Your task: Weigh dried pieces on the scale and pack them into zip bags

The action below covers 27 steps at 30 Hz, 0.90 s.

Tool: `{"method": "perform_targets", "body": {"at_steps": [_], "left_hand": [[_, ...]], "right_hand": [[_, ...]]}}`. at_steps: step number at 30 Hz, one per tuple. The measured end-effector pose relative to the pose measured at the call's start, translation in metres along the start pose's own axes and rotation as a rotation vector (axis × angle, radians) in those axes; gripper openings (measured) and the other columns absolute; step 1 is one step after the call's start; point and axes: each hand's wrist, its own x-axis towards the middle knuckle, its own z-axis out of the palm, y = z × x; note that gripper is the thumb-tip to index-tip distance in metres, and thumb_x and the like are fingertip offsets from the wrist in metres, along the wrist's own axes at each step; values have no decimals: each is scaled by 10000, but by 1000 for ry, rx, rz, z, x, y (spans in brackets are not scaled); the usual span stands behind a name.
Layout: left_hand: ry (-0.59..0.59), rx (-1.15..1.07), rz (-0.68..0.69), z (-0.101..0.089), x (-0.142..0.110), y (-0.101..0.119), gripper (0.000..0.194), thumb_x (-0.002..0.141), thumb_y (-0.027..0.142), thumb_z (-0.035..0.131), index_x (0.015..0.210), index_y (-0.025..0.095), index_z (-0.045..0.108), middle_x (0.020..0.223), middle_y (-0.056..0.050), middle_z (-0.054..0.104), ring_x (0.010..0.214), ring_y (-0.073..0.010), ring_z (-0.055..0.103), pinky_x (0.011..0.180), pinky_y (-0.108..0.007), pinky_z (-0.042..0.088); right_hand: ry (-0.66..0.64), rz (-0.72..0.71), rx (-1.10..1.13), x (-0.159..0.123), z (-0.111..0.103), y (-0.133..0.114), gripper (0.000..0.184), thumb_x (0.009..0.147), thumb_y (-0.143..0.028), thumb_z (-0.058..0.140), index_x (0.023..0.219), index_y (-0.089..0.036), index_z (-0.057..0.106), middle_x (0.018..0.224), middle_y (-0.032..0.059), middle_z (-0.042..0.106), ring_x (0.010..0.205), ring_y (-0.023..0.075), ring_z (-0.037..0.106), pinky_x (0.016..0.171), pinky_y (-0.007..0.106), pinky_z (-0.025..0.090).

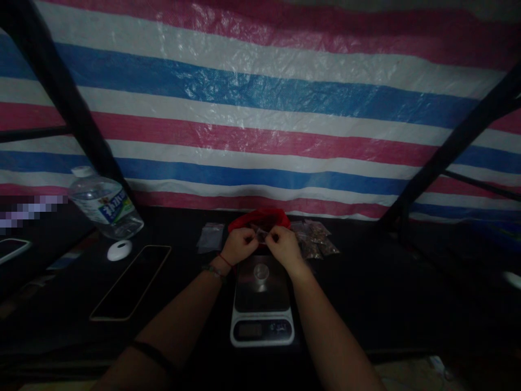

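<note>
My left hand (239, 245) and my right hand (283, 247) are close together, their fingers pinched on a small clear plastic bag (261, 234) between them. They are just beyond the far edge of a white kitchen scale (262, 329) with a metal plate. A small clear cup (261, 273) stands on that plate. Right behind my hands lies an opened red plastic bag (260, 216), its contents mostly hidden and dark. Several filled small bags (318, 239) with brownish bits are piled to the right of my right hand. Flat clear bags (210, 238) lie left of my left hand.
On the left are a smartphone (131, 282), a white computer mouse (119, 250) and a large plastic bottle (106, 203). Dark metal bars slant up on both sides. A striped plastic sheet (260, 136) hangs behind the black tabletop (358, 304).
</note>
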Motion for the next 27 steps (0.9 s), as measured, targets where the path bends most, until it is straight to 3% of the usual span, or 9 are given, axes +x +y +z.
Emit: {"method": "perform_targets", "body": {"at_steps": [7, 11, 13, 17, 22, 27], "left_hand": [[139, -76, -51, -5, 0, 1, 214, 779, 164, 475, 780, 159, 689, 777, -32, 698, 700, -150, 617, 654, -253, 453], [210, -90, -84, -4, -1, -4, 255, 816, 212, 450, 605, 162, 583, 596, 2, 592, 587, -126, 540, 579, -237, 413], [238, -96, -80, -4, -1, -5, 282, 835, 240, 435, 580, 166, 531, 562, 16, 532, 553, -114, 491, 553, -230, 387], [246, -95, -66, -4, -3, -5, 307, 873, 304, 417, 600, 175, 478, 575, 22, 485, 569, -109, 454, 555, -227, 366], [253, -116, -79, -4, -3, -7, 300, 890, 327, 405, 631, 182, 448, 590, 27, 460, 573, -109, 431, 550, -228, 353], [307, -162, -168, -3, 2, -13, 278, 889, 360, 403, 679, 185, 457, 634, 31, 465, 614, -115, 441, 574, -223, 362]], "right_hand": [[-116, -111, 135, -4, 2, -9, 146, 751, -133, 540, 622, -195, 571, 647, -1, 578, 615, 135, 526, 599, 248, 379], [-84, -124, 299, -1, 3, -8, 146, 803, -189, 538, 699, -204, 638, 746, 24, 630, 735, 160, 574, 713, 276, 437], [24, -51, 397, 1, 5, -1, 116, 792, -213, 567, 826, -219, 677, 882, 40, 666, 879, 181, 594, 844, 311, 443], [133, 202, 657, 4, 17, 17, 361, 721, -196, 606, 1076, -248, 642, 1104, 36, 659, 1048, 190, 586, 990, 367, 406], [-13, 381, 988, 4, 27, 22, 431, 670, -194, 633, 1099, -240, 621, 1061, 22, 681, 989, 170, 627, 906, 317, 472], [-100, 458, 1078, 4, 20, 18, 273, 657, -257, 685, 921, -192, 663, 872, 10, 694, 759, 135, 635, 666, 231, 498]]}}
